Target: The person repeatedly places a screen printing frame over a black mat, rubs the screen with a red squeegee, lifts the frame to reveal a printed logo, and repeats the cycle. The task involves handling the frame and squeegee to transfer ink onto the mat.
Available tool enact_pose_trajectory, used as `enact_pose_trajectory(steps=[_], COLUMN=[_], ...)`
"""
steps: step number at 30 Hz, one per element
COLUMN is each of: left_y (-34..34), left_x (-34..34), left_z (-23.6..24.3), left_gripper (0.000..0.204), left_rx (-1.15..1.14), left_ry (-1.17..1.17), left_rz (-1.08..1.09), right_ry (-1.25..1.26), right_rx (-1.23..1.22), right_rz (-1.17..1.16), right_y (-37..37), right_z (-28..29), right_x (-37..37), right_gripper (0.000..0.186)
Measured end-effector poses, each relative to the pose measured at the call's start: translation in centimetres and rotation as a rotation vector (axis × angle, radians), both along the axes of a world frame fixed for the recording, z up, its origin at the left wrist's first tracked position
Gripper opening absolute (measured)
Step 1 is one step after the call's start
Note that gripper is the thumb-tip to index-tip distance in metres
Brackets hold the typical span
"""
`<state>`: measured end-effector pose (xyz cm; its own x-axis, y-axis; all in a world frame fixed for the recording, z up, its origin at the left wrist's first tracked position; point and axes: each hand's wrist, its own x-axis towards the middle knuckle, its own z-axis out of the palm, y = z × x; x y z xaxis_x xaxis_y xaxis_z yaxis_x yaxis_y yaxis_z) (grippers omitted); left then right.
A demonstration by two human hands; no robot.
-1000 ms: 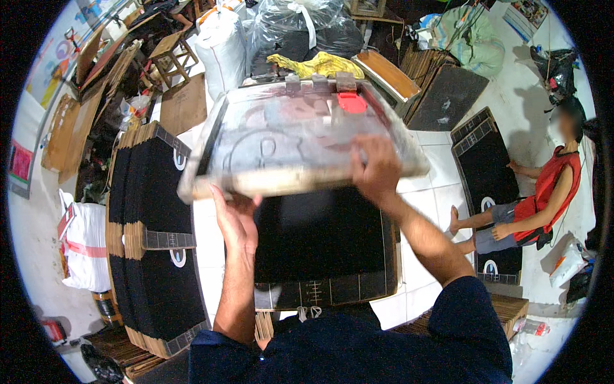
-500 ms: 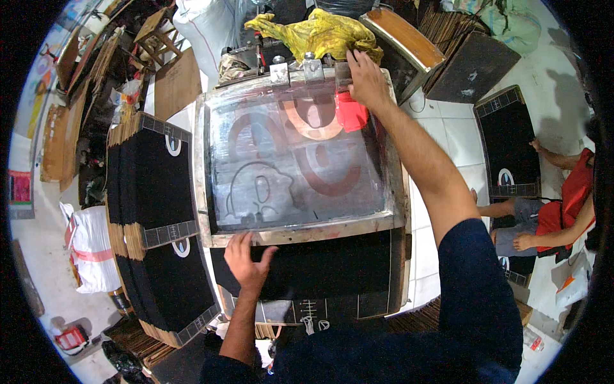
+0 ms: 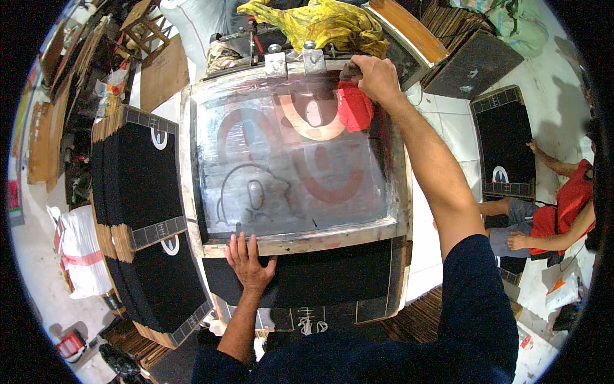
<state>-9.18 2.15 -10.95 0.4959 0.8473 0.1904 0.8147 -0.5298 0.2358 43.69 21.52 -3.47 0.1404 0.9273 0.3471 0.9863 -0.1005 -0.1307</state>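
Observation:
A screen-printing frame (image 3: 307, 246) with a wooden rim lies in front of me, its mesh (image 3: 256, 153) carrying faint curved shapes and a drawn outline. My left hand (image 3: 251, 265) rests open on the near rim, fingers stretched forward and thumb apart. At the far right corner, my right hand (image 3: 378, 78) is closed round the dark end of what looks like a squeegee (image 3: 349, 72). Just below it spreads a bright red patch of ink (image 3: 355, 107). A black panel (image 3: 320, 272) shows under the frame's near edge.
Stacks of black panels (image 3: 150, 192) stand on the left. Metal clamps (image 3: 314, 61) hold the frame's far edge, with a yellow cloth (image 3: 320, 22) behind. On the right, another person in red (image 3: 566, 205) touches a black panel (image 3: 506, 137). A wooden-topped piece (image 3: 409, 29) stands far right.
My right hand has gone from stretched fingers to a grip on the squeegee. My left hand has come down onto the near rim. The view has shifted slightly.

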Motion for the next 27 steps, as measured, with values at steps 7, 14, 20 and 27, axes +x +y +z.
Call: enact_pose_trajectory(steps=[7, 14, 20, 27], left_y=[0.0, 0.2, 0.0, 1.5], left_x=[0.1, 0.0, 0.1, 0.1], left_z=[0.3, 0.1, 0.3, 1.4], left_gripper=[0.085, 0.086, 0.084, 0.063], left_rx=[-0.027, -0.019, -0.046, -0.051], left_ry=[0.000, -0.033, -0.030, -0.130], left_rz=[-0.003, -0.011, -0.006, -0.040], right_ry=[0.045, 0.028, 0.042, 0.052], right_rx=[-0.078, -0.107, -0.046, 0.036], right_rz=[0.051, -0.019, 0.032, 0.074], right_y=[-5.8, -1.9, -4.0, -9.7], right_z=[-0.3, -0.4, -1.3, -1.0], right_x=[-3.0, -0.7, -1.7, -4.3], right_gripper=[0.040, 0.031, 0.034, 0.033])
